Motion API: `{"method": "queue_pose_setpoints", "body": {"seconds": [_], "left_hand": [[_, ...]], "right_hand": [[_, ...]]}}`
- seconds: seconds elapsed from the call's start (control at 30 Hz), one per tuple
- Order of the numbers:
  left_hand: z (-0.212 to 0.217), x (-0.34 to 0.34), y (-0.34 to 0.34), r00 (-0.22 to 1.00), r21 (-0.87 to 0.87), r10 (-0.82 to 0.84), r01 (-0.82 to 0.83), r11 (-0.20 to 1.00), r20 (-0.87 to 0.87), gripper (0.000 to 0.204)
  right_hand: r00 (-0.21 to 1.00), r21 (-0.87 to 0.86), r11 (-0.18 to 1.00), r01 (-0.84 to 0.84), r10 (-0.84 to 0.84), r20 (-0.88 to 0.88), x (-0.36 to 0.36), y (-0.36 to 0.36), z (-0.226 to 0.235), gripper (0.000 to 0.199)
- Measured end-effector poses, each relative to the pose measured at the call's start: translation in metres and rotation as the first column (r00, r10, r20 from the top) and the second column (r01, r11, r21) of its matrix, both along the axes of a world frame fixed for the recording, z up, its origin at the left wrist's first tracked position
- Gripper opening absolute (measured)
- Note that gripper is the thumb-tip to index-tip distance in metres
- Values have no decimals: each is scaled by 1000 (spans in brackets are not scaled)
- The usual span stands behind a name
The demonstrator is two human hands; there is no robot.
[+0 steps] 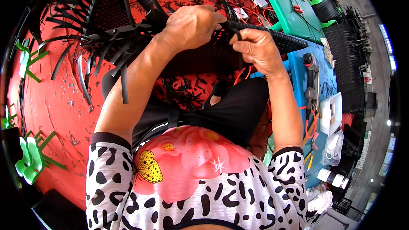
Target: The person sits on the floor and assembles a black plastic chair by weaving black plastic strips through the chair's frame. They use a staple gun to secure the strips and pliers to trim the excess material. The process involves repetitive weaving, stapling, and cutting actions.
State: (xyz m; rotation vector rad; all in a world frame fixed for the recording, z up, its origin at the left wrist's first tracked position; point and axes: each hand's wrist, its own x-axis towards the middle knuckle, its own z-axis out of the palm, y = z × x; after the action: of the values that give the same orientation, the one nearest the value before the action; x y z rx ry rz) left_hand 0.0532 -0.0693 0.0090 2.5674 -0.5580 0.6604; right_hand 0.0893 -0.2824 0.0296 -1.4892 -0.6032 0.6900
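A black woven wicker panel point(272, 38) lies across my lap, with loose black strips point(106, 55) trailing off its left side. My left hand point(189, 25) is closed over the panel's upper edge, gripping it. My right hand point(257, 49) pinches a black strip point(239, 38) at the panel's rim between thumb and fingers. Both hands sit close together, only a few centimetres apart, above my knees.
The red floor point(55, 102) is littered with short black offcuts. A blue bench point(324, 89) on my right carries a power tool point(311, 76), a white tray point(332, 113) and bottles. A green table point(294, 12) with hand tools stands farther back. Green plastic pieces point(30, 157) lie at left.
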Motion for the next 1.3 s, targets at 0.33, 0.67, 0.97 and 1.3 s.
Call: {"method": "queue_pose_setpoints", "body": {"seconds": [0.33,0.67,0.97,1.3], "left_hand": [[2,-1,-2,1000,3,26,-26,1000,-14,20],[4,0,0,999,2,39,-39,999,-19,20],[4,0,-1,999,0,42,-42,999,-30,20],[4,0,0,999,2,50,-50,999,-13,21]], "right_hand": [[903,438,860,264,-380,202,-3,20,-39,11],[883,435,850,297,-417,213,-9,24,-35,11],[840,487,846,219,-417,347,-5,26,-38,7],[437,315,915,252,-399,806,-7,21,-50,18]]}}
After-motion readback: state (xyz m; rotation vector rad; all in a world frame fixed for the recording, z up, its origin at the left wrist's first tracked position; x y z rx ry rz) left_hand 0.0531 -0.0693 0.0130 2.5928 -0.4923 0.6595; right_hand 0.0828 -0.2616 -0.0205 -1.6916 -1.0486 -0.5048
